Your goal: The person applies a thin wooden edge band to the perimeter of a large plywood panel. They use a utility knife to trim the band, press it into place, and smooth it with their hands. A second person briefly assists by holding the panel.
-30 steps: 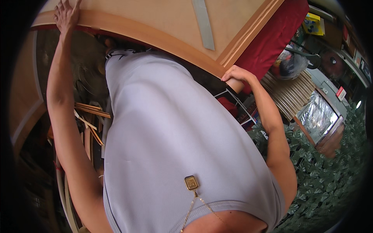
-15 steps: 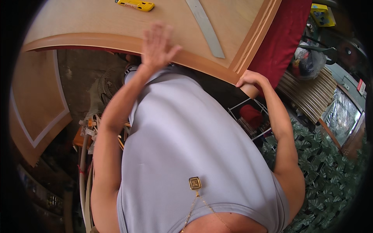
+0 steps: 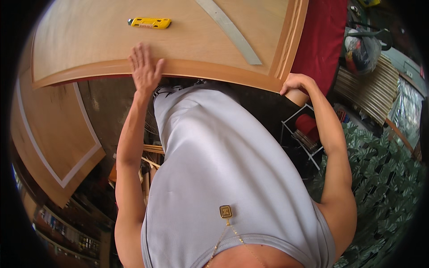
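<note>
Against the chest, nearest the view, a rectangular gold pendant lies on a pale grey sleeveless shirt. Beyond it, the right hand curls around the near right corner of a framed plywood panel, thumb and fingers pinching the edge moulding. Farther left, the left hand is palm down over the same moulding, fingers extended, thumb apart, gripping nothing; slight blur hides whether it presses or only skims. Steadying the panel this way should go best with the corner grip firm but not flexing the moulding, and the left palm kept flat and light. Deeper on the panel lie a yellow utility knife and a steel straightedge, both apart from the hands; mind the knife, as its blade cannot be made out. Past the panel's right side hangs red cloth, then a corrugated sheet.
</note>
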Tool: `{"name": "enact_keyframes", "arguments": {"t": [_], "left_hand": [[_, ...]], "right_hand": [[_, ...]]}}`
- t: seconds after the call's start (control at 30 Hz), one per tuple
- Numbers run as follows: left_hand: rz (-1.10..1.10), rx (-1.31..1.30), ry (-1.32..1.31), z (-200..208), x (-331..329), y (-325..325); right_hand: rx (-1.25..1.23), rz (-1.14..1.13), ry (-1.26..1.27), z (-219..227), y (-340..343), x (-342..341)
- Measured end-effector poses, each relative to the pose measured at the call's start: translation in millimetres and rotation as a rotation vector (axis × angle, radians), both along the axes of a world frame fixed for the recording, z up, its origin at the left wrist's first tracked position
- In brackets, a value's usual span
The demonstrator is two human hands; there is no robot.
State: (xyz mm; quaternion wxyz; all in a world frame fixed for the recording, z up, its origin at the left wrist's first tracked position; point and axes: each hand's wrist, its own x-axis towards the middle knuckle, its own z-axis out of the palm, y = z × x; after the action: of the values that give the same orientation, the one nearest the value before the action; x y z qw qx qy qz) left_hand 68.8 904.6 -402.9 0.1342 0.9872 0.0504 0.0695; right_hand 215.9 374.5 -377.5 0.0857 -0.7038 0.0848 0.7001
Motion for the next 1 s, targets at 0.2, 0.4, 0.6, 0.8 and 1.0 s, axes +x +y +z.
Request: {"name": "enact_keyframes", "arguments": {"t": [0.2, 0.4, 0.6, 0.8, 1.0], "left_hand": [[-0.041, 0.057, 0.06, -15.7, -19.4, -20.5], [-0.491, -0.101, 0.233, 35.3, -2.9, -120.7], [-0.589, -0.114, 0.205, 31.9, -1.4, -112.7], [-0.274, -0.015, 0.184, 17.1, -26.8, -12.0], [0.09, 0.065, 0.174, -8.7, -61.7, 109.6]], "right_hand": [[0.023, 0.007, 0.102, 33.9, 14.6, 9.4], [0.249, 0.083, -0.105, 52.4, 6.9, 2.1], [-0.05, 0.194, -0.413, 96.5, 55.4, -23.3], [-0.062, 0.38, -1.072, 93.9, 80.0, -54.8], [0.454, -0.027, -1.465, 38.8, 154.3, -67.0]]}}
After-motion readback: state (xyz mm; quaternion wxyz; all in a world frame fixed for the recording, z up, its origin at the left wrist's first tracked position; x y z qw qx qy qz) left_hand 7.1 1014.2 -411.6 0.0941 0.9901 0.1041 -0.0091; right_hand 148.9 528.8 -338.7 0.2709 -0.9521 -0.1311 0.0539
